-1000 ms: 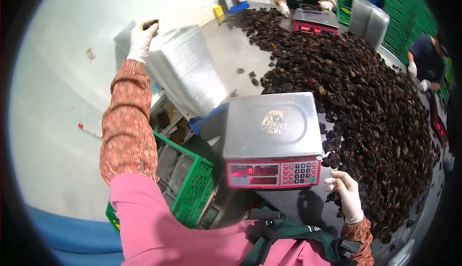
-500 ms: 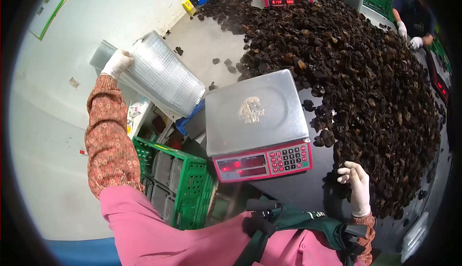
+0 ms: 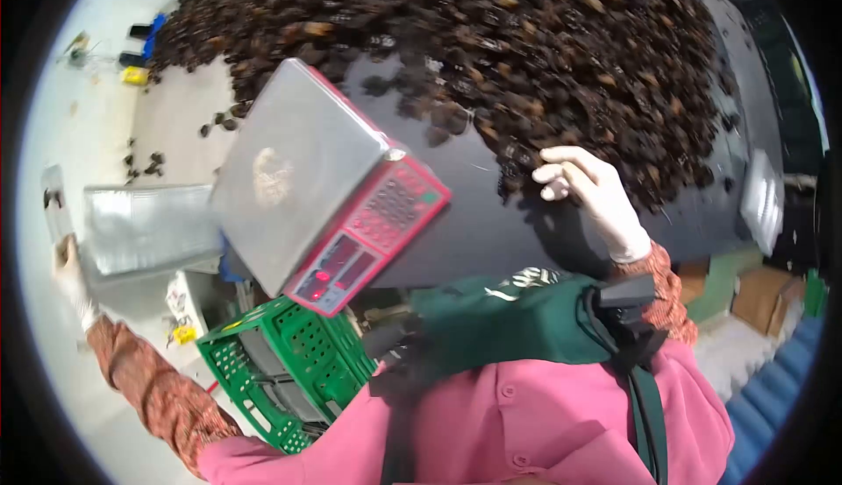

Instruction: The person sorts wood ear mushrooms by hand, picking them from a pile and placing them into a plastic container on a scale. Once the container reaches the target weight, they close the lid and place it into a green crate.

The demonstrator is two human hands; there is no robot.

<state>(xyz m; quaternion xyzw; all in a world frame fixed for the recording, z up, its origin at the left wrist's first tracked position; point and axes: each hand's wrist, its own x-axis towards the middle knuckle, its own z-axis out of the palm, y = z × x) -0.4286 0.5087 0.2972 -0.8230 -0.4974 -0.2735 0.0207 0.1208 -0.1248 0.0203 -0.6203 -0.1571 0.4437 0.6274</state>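
At the far left, my gloved left hand (image 3: 72,279) pinches a clear plastic tray (image 3: 56,200), seen edge-on and apart from the stack. The stack of clear plastic trays (image 3: 153,226) lies beside the digital scale (image 3: 294,169), whose metal plate bears only a pale printed mark. My gloved right hand (image 3: 592,191) hovers by the near edge of a heap of dark brown wrinkled pieces, like wood ear mushrooms (image 3: 526,73). Its fingers are loosely bent and apart, with nothing seen in them.
A green crate (image 3: 303,353) with grey trays inside stands below the table edge. More clear trays (image 3: 761,204) sit at the table's right side. A yellow box (image 3: 134,75) and dark items on blue cloth lie at the back left. Cardboard boxes (image 3: 765,296) are at the lower right.
My left hand has moved away from the stack, with one clear tray in its fingers. The view has swung to the right and blurred a little. My right hand keeps its bent pose.
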